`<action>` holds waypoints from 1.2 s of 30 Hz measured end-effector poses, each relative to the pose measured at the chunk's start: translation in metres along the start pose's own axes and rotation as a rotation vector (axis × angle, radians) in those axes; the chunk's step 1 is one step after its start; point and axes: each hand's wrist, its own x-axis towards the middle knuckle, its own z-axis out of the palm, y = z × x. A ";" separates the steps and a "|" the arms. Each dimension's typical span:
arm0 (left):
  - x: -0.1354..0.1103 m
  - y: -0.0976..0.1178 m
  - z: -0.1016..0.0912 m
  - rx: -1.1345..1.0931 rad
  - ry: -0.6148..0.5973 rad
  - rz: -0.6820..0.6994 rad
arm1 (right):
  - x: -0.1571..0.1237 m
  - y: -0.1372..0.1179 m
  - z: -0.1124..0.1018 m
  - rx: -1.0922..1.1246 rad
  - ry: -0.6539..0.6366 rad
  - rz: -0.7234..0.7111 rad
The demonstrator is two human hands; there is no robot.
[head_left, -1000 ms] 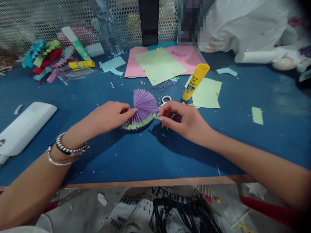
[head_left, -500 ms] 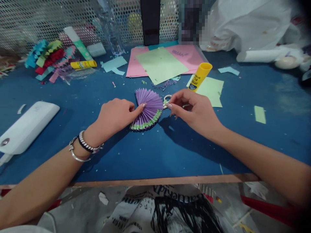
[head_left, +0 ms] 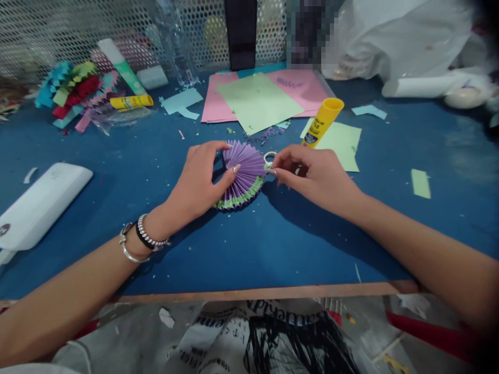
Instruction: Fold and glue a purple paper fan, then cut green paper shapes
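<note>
A pleated purple paper fan (head_left: 247,161) with small green bits along its lower edge lies spread on the blue table. My left hand (head_left: 200,176) grips it from the left, thumb on the pleats and index finger at the top edge. At the fan's right edge, my right hand (head_left: 315,169) pinches a small green paper scrap (head_left: 267,167) between thumb and index finger. Just behind those fingertips shows a white ring-shaped handle (head_left: 270,156), mostly hidden. A yellow glue stick (head_left: 322,124) stands tilted behind my right hand, its base hidden.
Green paper (head_left: 257,101) lies on pink sheets (head_left: 218,104) at the back. A white power bank (head_left: 47,202) is at left, below colourful paper pieces (head_left: 74,93) and a yellow glue tube (head_left: 131,102). White plastic bags (head_left: 397,41) fill the back right. A green strip (head_left: 421,184) lies at right.
My left hand has shifted right and its index finger has lifted outward to the fan's top edge. The fan has slid slightly right, closer to my right fingertips.
</note>
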 end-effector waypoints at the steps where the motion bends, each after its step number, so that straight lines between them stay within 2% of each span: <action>1: 0.000 0.000 0.000 -0.029 -0.025 -0.018 | 0.001 0.001 -0.001 -0.003 -0.010 -0.003; 4: -0.001 0.000 0.001 -0.110 -0.110 -0.072 | 0.002 0.004 -0.002 -0.003 -0.047 -0.006; 7: -0.002 0.002 0.000 -0.135 -0.139 -0.103 | 0.003 0.004 -0.003 -0.007 -0.074 0.000; 15: -0.003 -0.004 0.002 0.018 -0.198 -0.153 | 0.003 0.003 0.000 -0.021 -0.106 -0.003; 19: -0.002 -0.004 0.004 -0.044 -0.165 -0.168 | 0.002 0.002 0.001 0.055 -0.097 0.003; 22: -0.002 -0.001 0.003 -0.119 -0.147 -0.145 | 0.000 -0.003 0.000 0.134 -0.044 0.011; 28: -0.004 0.009 -0.004 -0.230 -0.090 -0.151 | -0.003 -0.009 0.001 0.168 0.002 0.011; 31: -0.003 0.012 -0.007 -0.395 -0.036 -0.187 | -0.004 -0.011 0.002 0.176 0.029 -0.005; 34: -0.002 0.012 -0.008 -0.730 0.025 -0.265 | -0.006 -0.015 0.001 0.221 0.089 -0.011; 36: -0.002 0.013 -0.009 -0.946 0.025 -0.341 | -0.008 -0.018 -0.001 0.265 0.116 -0.014</action>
